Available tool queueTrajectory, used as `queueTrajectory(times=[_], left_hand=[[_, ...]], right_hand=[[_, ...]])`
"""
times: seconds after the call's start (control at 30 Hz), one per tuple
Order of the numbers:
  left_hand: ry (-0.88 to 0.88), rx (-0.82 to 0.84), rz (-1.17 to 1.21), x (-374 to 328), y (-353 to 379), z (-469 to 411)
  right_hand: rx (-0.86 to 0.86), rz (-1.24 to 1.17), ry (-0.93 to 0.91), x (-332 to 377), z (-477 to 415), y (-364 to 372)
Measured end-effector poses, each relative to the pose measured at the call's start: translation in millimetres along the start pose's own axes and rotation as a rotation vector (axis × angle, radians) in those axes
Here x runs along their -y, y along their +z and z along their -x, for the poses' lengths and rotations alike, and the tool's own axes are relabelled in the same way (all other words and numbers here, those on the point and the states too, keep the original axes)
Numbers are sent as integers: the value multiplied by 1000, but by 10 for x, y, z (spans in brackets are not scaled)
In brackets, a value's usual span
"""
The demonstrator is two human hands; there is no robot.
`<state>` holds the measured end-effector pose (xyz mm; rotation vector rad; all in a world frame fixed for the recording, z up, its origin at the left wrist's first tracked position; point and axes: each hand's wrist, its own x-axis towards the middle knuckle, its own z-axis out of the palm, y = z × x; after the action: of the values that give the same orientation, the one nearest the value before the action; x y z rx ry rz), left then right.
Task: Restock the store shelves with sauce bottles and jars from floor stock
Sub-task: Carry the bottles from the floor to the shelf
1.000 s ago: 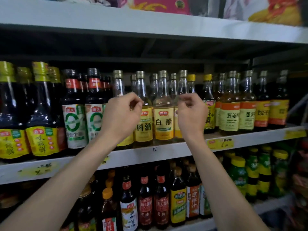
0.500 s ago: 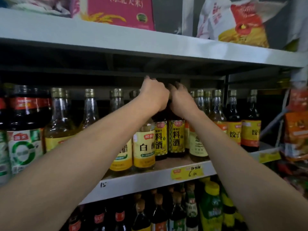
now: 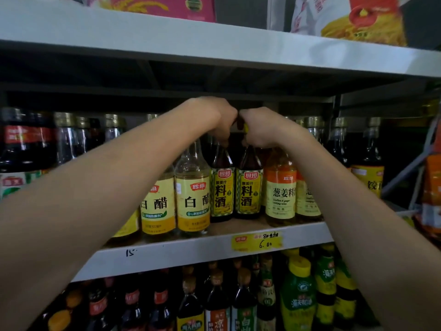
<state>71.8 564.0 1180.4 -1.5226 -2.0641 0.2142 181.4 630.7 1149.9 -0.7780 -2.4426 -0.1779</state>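
Two dark cooking-wine bottles with yellow labels stand side by side on the middle shelf (image 3: pixel 214 252), set back from its front edge. My left hand (image 3: pixel 212 115) grips the neck of the left bottle (image 3: pixel 222 187). My right hand (image 3: pixel 260 127) grips the neck of the right bottle (image 3: pixel 248 189), whose yellow cap peeks out between my fingers. The two hands touch at the knuckles. Both necks are mostly hidden by my fingers.
Pale vinegar bottles (image 3: pixel 193 194) stand left of the pair, amber onion-ginger wine bottles (image 3: pixel 280 187) right. Dark soy bottles (image 3: pixel 26 144) fill the far left. The upper shelf (image 3: pixel 214 44) hangs just above my hands. Green bottles (image 3: pixel 298 295) crowd the lower shelf.
Both hands have moved from the front clear bottles up and back to the necks of the two dark bottles. The view has come closer to the shelf.
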Motion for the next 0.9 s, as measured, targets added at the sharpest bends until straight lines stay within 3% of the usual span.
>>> queueTrajectory(times=[0.13, 0.53, 0.9], left_hand=[[87, -43, -12, -26, -91, 163], [311, -317, -201, -131, -219, 714], [531, -656, -93, -25, -619, 1590]], right_hand=[[30, 59, -26, 50, 298, -124], [-173, 17, -115, 119, 959, -235], [-298, 135, 9, 668, 1766, -795]])
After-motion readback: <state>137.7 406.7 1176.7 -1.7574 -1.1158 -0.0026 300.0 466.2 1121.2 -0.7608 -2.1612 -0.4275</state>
